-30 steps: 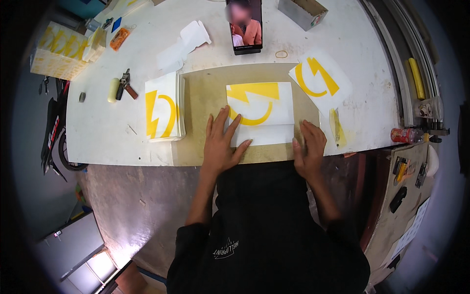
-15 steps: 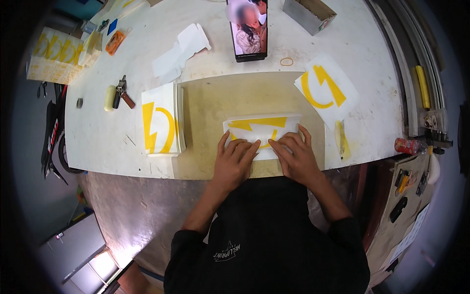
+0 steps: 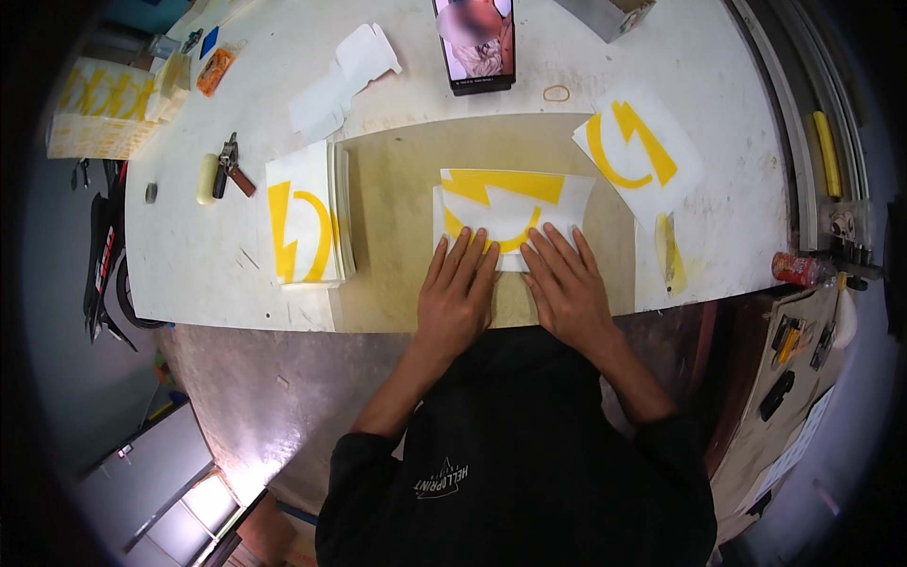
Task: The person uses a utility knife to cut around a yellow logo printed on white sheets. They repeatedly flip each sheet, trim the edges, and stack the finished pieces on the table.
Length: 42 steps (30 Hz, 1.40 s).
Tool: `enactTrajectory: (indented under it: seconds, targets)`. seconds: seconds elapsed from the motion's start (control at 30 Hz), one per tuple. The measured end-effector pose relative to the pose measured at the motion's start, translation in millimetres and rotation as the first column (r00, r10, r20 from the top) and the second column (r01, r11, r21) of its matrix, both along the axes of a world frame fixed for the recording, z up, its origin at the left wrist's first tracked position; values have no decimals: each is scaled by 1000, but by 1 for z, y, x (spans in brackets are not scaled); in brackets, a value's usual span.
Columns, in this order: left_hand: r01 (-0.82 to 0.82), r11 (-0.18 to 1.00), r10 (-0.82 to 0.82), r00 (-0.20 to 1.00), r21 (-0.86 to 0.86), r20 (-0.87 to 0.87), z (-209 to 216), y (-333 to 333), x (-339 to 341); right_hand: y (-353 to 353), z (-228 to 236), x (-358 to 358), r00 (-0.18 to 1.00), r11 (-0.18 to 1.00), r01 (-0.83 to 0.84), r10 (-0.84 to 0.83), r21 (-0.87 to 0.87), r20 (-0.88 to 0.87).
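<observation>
A white sheet with a yellow printed lightning shape and arc (image 3: 515, 203) lies in front of me on a translucent yellowish mat (image 3: 392, 217). Another white layer shows under its left and near edges. My left hand (image 3: 458, 283) rests on the sheet's near left part, fingers stretched out and palm down. Beside it, my right hand (image 3: 567, 283) lies flat on the near right part, its fingers also extended. Left of the mat's middle sits a stack of white sheets with the same yellow print (image 3: 307, 217). To the right lies a single printed sheet (image 3: 638, 156).
A phone (image 3: 477, 47) stands at the far side, near a grey open box (image 3: 609, 14). Torn white paper (image 3: 345, 80), a tool with a brown handle (image 3: 234, 170) and a bundle of printed pieces (image 3: 104, 109) are leftward. A bottle (image 3: 798, 269) stands by the right edge.
Both hands have gone from bent, pinching fingers at the sheet's near part to lying flat on it. The sheet's far edge now reaches further away, showing more of the yellow print.
</observation>
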<state>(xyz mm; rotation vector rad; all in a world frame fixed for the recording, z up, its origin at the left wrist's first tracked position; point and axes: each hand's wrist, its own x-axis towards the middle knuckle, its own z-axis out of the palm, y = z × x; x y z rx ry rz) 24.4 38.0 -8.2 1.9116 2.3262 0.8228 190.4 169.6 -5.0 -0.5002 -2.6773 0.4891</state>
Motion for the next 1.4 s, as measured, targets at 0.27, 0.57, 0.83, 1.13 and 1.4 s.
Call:
enactTrajectory:
  seconds: [0.27,0.57,0.83,1.13,1.4]
  targets:
    - [19,994,-16,999,-105,32,-3,-11,7,-14,-4,15,990,998,58,-56,-15,131]
    - [-17,1000,17,1000,-14,-12,-6,-15,8,-18,-12,22,994,998,61,-63,30,85]
    - [-19,1000,19,1000,15,8,-7,-15,6,-19,-13,21,994,997,72,-75,34,77]
    - [-23,1000,23,1000,18,17,-8,-14,6,-20,-15,22,994,996,81,-84,41,73]
    - [-24,1000,24,1000,19,20,-7,-14,6,-21,-15,21,992,993,92,-98,68,79]
